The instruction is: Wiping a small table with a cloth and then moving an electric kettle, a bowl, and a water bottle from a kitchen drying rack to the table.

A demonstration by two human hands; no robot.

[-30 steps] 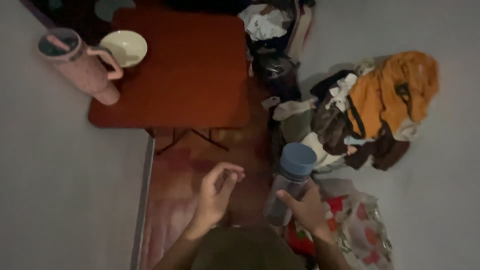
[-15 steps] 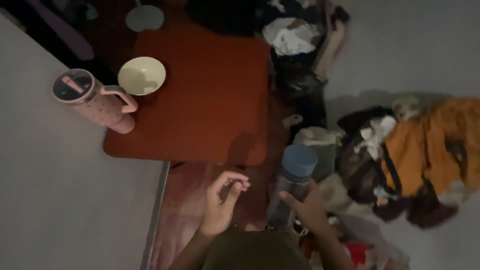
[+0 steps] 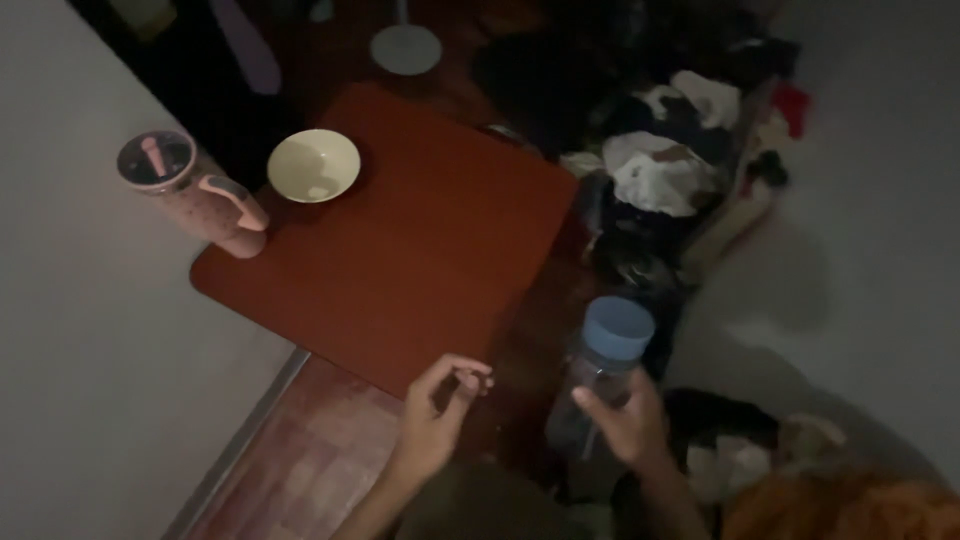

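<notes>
Head view shows us holding a clear bottle (image 3: 598, 385) with a blue screw cap upright in our right hand (image 3: 622, 425), the fingers wrapped around its lower body and the thumb across the front. Our left hand (image 3: 432, 420) hangs free just to the left of it, holding nothing, its fingers curled loosely with thumb and fingertips nearly meeting. The two hands sit much as they did a second ago: the same grip, the same gap between them, the cap still on.

What has changed is the view around them. Our head has swung, so the red folding table (image 3: 400, 240) now lies at a slant above the hands, and its near corner has come close to the left fingers. The cream bowl (image 3: 313, 166) and the pink handled tumbler (image 3: 190, 190) stay at the table's far left edge. The orange garment has slid away to the bottom right corner (image 3: 850, 510), and a heap of mixed clothes (image 3: 660, 170) now fills the upper right. We judge the bottle is being carried, not opened.
</notes>
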